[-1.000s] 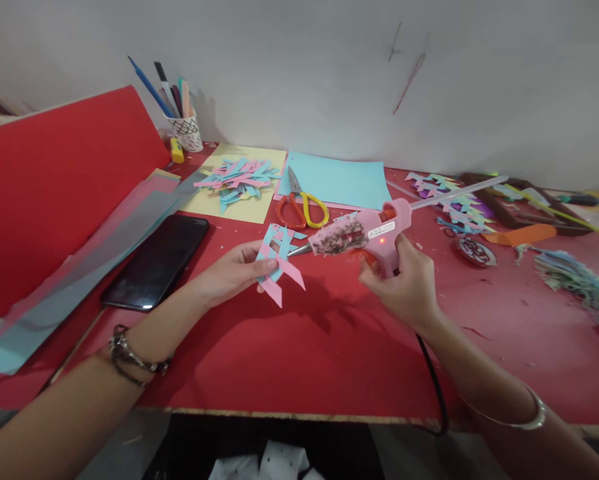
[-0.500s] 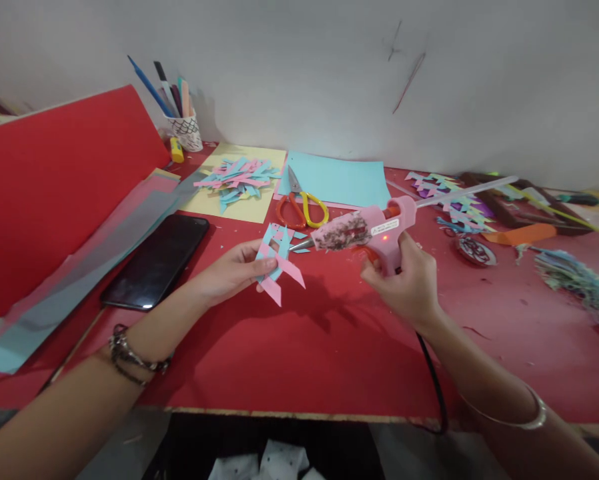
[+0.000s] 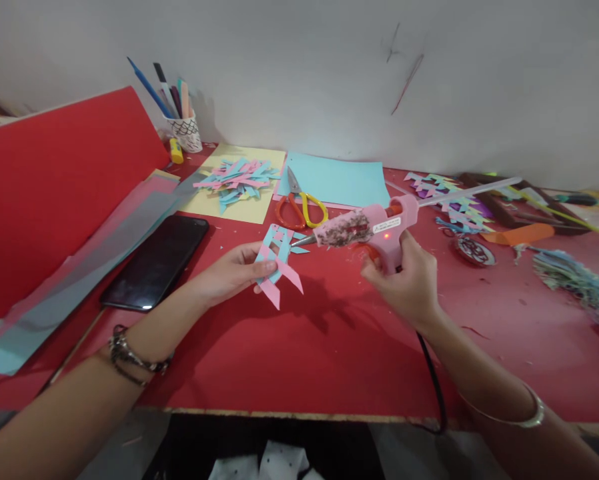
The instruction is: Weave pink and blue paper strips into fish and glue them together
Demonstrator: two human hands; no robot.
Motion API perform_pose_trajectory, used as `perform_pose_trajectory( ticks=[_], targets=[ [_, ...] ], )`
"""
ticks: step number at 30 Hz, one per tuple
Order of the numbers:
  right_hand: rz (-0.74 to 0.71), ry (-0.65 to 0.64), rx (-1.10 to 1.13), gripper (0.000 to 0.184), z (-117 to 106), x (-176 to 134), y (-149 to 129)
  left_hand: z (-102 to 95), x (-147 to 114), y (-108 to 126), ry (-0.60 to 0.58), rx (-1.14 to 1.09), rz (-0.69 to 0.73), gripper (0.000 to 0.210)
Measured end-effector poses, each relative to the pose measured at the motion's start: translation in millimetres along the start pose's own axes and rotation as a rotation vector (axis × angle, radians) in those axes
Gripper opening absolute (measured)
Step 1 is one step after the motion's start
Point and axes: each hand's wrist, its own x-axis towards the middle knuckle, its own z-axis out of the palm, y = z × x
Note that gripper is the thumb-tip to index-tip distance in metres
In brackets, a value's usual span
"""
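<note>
Between the thumb and fingers of my left hand [image 3: 239, 270] is a small woven piece of pink and blue paper strips [image 3: 281, 263], with pink ends hanging down. My right hand [image 3: 407, 277] is wrapped around the handle of a pink hot glue gun [image 3: 374, 228], its barrel stained dark and a red light lit. The gun's metal nozzle points left, at the upper right edge of the paper piece; I cannot tell whether it touches. A clear glue stick [image 3: 467, 191] juts from the gun's back.
Behind my hands lie red-and-yellow scissors [image 3: 302, 208], blue paper sheets [image 3: 337, 180] and a pile of cut strips [image 3: 239, 179]. A black phone [image 3: 157, 263] and long paper strips are at left. Right: a woven paper band [image 3: 452, 197], an orange piece [image 3: 519, 235] and a tassel [image 3: 572, 277].
The paper piece has tilted slightly in my left hand. The glue gun has shifted a little to the right, its nozzle still by the piece's edge.
</note>
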Motion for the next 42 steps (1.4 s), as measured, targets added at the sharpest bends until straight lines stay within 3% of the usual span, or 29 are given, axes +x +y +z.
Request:
perform_pose_trajectory(
  ticks=[9,14,21,26,31,36,39,42],
  targets=[
    [0.14,-0.015,0.002,0.025,-2.9,8.3,9.3,-1.4,0.5,0.2,-0.007,0.045,0.003,0.037],
    [0.235,-0.07,-0.079,0.032,-20.5,10.8,23.1,-2.9,1.8,0.1,0.1,0.084,-0.027,0.04],
    [0.441,-0.284,-0.226,0.026,-60.7,-20.6,59.6,-4.0,2.7,-2.5,0.152,0.087,-0.04,0.034],
    [0.552,-0.464,-0.422,0.027,-66.6,-41.5,79.0,-5.6,4.0,-1.5,0.197,0.03,-0.029,0.032],
    [0.445,-0.642,-0.666,0.028,-74.0,-38.5,66.9,-4.1,3.8,0.3,0.19,0.018,-0.026,0.03],
    [0.425,-0.794,-0.671,0.038,-85.5,-0.6,49.1,0.0,3.9,2.9,0.205,0.001,-0.056,0.029],
    [0.294,-0.675,-0.69,0.029,-63.5,33.8,39.0,0.8,4.4,2.4,0.205,-0.021,-0.073,0.029],
    [0.143,-0.807,-0.584,0.033,-18.7,62.8,30.9,0.1,4.8,1.1,0.225,-0.062,-0.062,0.031]
  ],
)
